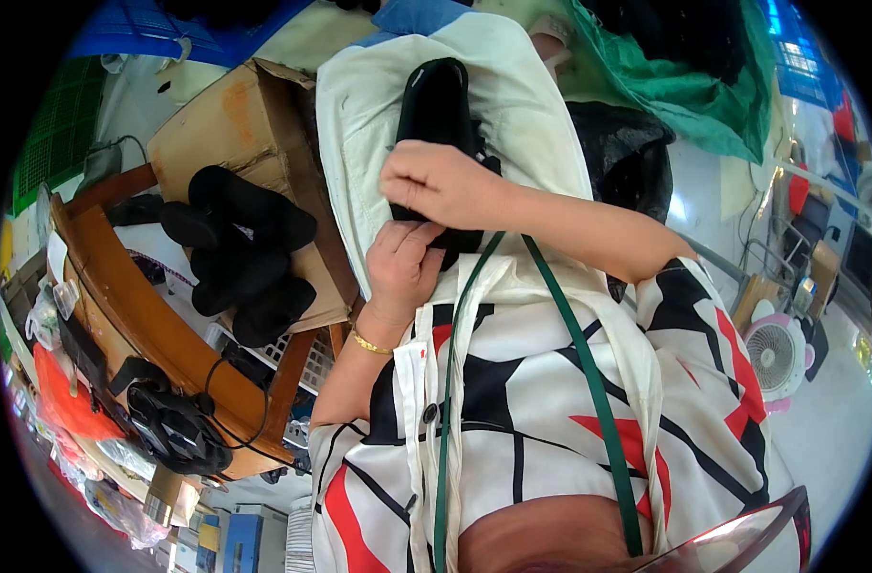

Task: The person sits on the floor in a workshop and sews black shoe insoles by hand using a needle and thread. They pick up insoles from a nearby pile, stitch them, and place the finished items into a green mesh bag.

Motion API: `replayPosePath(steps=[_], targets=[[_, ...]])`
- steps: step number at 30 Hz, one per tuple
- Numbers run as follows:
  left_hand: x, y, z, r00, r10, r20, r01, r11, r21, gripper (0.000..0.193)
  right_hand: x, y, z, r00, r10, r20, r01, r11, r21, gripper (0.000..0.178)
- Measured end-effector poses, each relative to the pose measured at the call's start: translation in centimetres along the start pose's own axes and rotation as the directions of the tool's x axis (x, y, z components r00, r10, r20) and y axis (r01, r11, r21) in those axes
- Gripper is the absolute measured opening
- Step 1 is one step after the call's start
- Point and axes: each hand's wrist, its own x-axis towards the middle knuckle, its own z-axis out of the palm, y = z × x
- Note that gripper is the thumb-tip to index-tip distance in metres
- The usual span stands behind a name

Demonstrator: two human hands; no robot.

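A black shoe (436,110) lies on the white cloth (359,105) over my lap, its rounded end pointing away from me. My left hand (402,263) grips the shoe's near part, thumb and fingers closed on its edge. Just above it, my right hand (442,181) crosses over the shoe's middle with its fingers curled in a pinch. Whatever sits between those right fingers is too small or hidden to make out. The two hands nearly touch, and they cover much of the shoe's near half.
Several black shoes (250,244) are piled by a cardboard box (216,129) on the left. Beside them curves a wooden table edge (135,306). A black plastic bag (627,158) and a green sack (684,95) are at the upper right. A small fan (773,353) stands farther right.
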Motion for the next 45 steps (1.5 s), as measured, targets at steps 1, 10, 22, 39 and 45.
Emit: replayPosePath(steps=[1,10,22,39,45], targets=[[0.3,0.1,0.0,0.999,-0.043,-0.002,0.043,0.999,-0.027,0.033,0.1,0.4,-0.4,0.996,-0.021,-0.089,0.019,0.999,-0.029,0.018],[1.5,1.2,-1.5,0.973,-0.202,0.111,0.209,0.976,-0.053,0.03,-0.4,-2.4,-4.0,0.867,0.448,0.22,-0.486,0.661,0.572,0.022],[2.6,1.1,-2.3,0.971,-0.198,0.133,0.21,0.974,-0.084,0.029,-3.2,-2.4,-4.5,0.929,0.368,0.05,-0.358,0.852,0.382,0.008],[2.6,1.2,-1.5,0.987,-0.137,0.084,0.14,0.989,-0.037,0.029,-6.8,-1.4,-2.7,0.993,0.107,0.052,-0.086,0.949,-0.304,0.008],[2.7,1.7,-1.9,0.964,-0.249,0.094,0.259,0.96,-0.104,0.025,-8.0,-1.7,-4.1,0.973,0.227,0.05,-0.209,0.948,-0.239,0.01]])
